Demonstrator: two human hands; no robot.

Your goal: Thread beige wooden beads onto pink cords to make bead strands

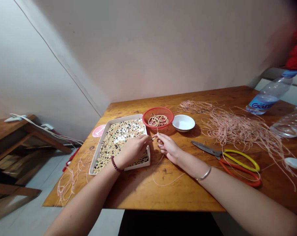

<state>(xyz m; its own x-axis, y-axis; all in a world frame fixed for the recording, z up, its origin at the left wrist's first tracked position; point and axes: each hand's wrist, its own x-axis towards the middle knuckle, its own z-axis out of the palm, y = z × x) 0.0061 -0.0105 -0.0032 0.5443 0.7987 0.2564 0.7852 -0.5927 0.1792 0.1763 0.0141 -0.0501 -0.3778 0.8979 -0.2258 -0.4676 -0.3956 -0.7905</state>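
Over the right edge of the bead tray (106, 128), my left hand (136, 147) is closed in a pinch. A tiny pale piece that looks like a bead (152, 139) shows at its fingertips. My right hand (168, 147) meets it just to the right, its fingers closed on a thin pink string (163, 185). One end pokes up above the fingers, and the rest hangs in a loop onto the table. Many small beige, black and a few green beads (111, 144) lie in the white tray. Exactly how bead and string touch is too small to see.
Behind the hands stand a red basket (146, 120) with beaded strands (158, 120) and a white bowl (184, 122). Scissors (212, 150) and a tangled string heap (241, 127) lie right, near plastic bottles (263, 96). More string (67, 183) lies at the left table edge.
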